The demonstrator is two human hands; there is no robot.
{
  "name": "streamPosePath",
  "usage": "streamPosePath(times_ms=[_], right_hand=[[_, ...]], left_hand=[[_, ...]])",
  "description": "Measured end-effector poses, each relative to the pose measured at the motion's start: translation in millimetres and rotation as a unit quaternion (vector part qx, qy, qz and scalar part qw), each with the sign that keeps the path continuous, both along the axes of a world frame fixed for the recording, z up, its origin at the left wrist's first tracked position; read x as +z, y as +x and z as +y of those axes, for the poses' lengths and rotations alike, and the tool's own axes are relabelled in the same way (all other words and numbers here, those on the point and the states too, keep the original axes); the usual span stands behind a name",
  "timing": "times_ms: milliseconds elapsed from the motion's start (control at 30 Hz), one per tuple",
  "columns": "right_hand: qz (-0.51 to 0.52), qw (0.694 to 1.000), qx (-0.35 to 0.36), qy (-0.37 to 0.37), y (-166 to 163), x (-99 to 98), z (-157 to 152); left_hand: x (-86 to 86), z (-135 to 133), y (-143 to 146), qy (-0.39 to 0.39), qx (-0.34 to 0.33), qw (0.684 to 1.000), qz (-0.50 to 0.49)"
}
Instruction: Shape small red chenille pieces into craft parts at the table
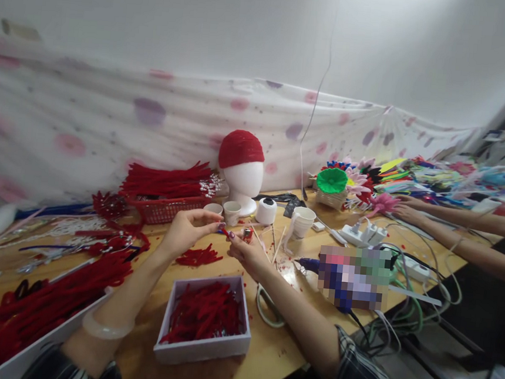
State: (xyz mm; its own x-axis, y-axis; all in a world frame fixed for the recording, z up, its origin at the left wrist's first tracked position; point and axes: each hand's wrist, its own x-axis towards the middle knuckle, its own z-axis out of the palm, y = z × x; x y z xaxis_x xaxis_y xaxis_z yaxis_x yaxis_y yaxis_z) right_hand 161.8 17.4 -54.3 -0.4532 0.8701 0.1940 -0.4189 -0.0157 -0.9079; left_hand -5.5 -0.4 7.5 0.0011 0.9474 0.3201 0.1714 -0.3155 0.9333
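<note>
From my distant place I see the left hand (194, 227) and the right hand (249, 253) pinching one small red piece (226, 232) above the table (280, 348), the right also closed around a seeming lighter (247, 234), while a red pile (199, 255) and a filled box (203, 347) lie near, finished or waiting I cannot tell, no writing being readable.

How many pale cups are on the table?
3: one cup partly hidden behind the left hand, one beside it near the mannequin head, one right of the round white container. Others could be hidden.
</note>
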Motion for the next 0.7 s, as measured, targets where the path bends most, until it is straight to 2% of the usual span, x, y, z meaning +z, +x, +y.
streamPosePath(times_ms=[100,300,467,700], right_hand=[[0.007,1.0,0.005,-0.015,0.3,1.6,-0.4],[-0.025,0.979,0.105,-0.171,5.4,5.1,0.7],[-0.036,0.984,0.084,-0.154,5.5,1.2,3.5],[-0.023,0.983,0.076,-0.165,5.2,0.8,2.4]], left_hand=[[-0.4,0.0,0.1,0.0,0.013,1.0,-0.002],[-0.2,0.2,0.8,0.058,0.078,0.995,-0.034],[1.2,-3.9,5.8,0.109,0.092,0.989,-0.034],[1.0,-13.8,17.9,0.106,0.118,0.985,-0.068]])
